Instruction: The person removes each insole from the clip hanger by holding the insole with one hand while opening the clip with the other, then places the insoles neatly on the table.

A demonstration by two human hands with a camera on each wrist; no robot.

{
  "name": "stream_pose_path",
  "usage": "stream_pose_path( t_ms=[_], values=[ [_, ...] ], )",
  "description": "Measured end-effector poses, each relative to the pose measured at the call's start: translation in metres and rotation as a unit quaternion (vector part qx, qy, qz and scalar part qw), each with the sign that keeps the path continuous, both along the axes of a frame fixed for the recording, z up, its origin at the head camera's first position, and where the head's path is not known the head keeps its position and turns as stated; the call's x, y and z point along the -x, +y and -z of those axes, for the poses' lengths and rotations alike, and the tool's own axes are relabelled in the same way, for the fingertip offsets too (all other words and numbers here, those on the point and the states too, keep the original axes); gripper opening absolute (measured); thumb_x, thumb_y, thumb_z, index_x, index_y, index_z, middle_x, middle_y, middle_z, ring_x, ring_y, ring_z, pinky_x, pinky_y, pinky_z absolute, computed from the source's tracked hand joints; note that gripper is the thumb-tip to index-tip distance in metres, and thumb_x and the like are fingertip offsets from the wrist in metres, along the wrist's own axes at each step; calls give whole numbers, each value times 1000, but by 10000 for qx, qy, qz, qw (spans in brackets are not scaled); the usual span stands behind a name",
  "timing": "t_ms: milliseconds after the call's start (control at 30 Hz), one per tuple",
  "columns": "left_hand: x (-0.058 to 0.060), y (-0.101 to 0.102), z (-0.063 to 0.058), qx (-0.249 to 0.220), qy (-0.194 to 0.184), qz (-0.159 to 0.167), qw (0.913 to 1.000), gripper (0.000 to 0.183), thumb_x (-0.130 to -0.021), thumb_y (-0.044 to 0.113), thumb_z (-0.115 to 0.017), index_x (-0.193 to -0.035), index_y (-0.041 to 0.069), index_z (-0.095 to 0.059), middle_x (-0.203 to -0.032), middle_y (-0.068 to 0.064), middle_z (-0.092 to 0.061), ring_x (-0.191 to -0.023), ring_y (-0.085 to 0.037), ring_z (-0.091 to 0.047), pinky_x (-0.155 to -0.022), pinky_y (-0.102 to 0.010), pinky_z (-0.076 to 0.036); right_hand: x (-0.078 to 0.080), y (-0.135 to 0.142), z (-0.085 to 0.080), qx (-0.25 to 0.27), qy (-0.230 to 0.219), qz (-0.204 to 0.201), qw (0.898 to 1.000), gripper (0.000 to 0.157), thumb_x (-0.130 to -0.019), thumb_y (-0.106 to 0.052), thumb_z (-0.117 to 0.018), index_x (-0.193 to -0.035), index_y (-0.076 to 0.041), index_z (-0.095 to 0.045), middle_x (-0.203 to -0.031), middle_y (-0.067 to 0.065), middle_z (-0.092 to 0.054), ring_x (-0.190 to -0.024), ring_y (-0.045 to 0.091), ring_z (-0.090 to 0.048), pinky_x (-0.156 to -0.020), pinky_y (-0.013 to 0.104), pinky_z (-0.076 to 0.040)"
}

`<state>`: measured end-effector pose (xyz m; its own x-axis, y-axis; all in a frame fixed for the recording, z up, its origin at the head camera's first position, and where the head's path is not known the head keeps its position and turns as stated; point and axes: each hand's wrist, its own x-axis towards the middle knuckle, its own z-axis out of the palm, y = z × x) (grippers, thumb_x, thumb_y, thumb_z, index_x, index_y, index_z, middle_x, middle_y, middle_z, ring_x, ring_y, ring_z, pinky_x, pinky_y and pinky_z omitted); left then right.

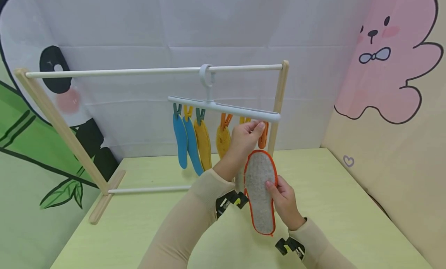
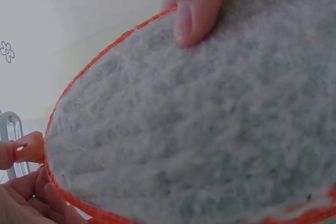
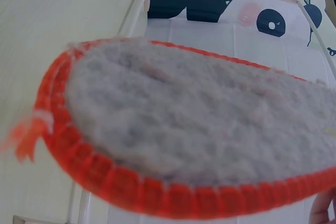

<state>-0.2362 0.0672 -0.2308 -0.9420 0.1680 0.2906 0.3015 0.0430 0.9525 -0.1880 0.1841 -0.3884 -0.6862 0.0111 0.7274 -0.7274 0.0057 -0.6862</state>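
Note:
My left hand (image 1: 245, 141) reaches up to the right end of the white hanger (image 1: 226, 107), thumb and fingers pinching an orange clothespin (image 1: 263, 136). Lower down, my right hand (image 1: 286, 201) grips the side of a grey fuzzy insole (image 1: 260, 193) with orange stitched edging, its thumb flat on the face. The insole hangs upright, its rounded top close under the clothespin. In the left wrist view, the pin's tip (image 2: 34, 148) meets the orange rim, and the right thumb (image 2: 197, 19) presses the felt. A loose orange thread (image 3: 26, 137) trails from the insole in the right wrist view.
Blue insoles (image 1: 180, 141) and yellow insoles (image 1: 203, 143) hang from clothespins along the hanger. The hanger hooks over a white rod (image 1: 118, 72) on a wooden frame (image 1: 64, 133). This rack stands on a pale table (image 1: 153, 230), with printed cloth walls around it.

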Motion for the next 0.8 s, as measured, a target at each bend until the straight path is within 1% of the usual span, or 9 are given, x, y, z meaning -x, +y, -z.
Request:
stream_pose_path(
  t_ms=[67, 267, 367, 633, 800],
  values=[
    [0, 1, 0, -21, -23, 37, 10000, 28, -97, 10, -57, -117, -8, -63, -119, -18, -64, -100, -18, -53, -89, -30, -46, 0, 1, 1, -18, -28, 36, 10000, 10, -92, 15, -44, -97, 19, -51, -89, -10, -62, -75, 4, -61, -62, 19, -51],
    [1, 0, 1, -80, -138, 171, 9997, 29, -98, 10, -55, -119, -8, -62, -121, -18, -62, -112, -24, -55, -97, -35, -44, 0, 2, 2, -50, -146, 138, 9998, 10, -91, 16, -43, -97, 18, -51, -88, -11, -62, -75, 4, -61, -62, 19, -52],
    [2, -1, 2, -88, -246, 234, 9994, 30, -99, 12, -54, -121, -8, -61, -124, -18, -61, -118, -27, -54, -100, -37, -42, -1, 2, 2, -35, -160, 98, 9998, 10, -92, 15, -43, -97, 19, -51, -89, -11, -62, -76, 4, -61, -63, 19, -51],
    [2, -1, -1, -7, -263, 387, 9989, 31, -99, 13, -53, -120, -9, -61, -122, -19, -62, -120, -27, -52, -105, -39, -37, -1, 5, 2, -39, -100, 35, 9999, 10, -93, 15, -42, -99, 20, -50, -90, -10, -62, -77, 4, -61, -63, 19, -51],
    [0, -1, -3, 17, -520, 473, 9975, 34, -100, 15, -53, -124, -8, -59, -128, -17, -59, -126, -26, -48, -108, -41, -32, -1, 5, 3, -25, -77, 31, 10000, 9, -94, 15, -42, -97, 19, -49, -89, -10, -61, -76, 4, -61, -63, 19, -51]
  ],
)
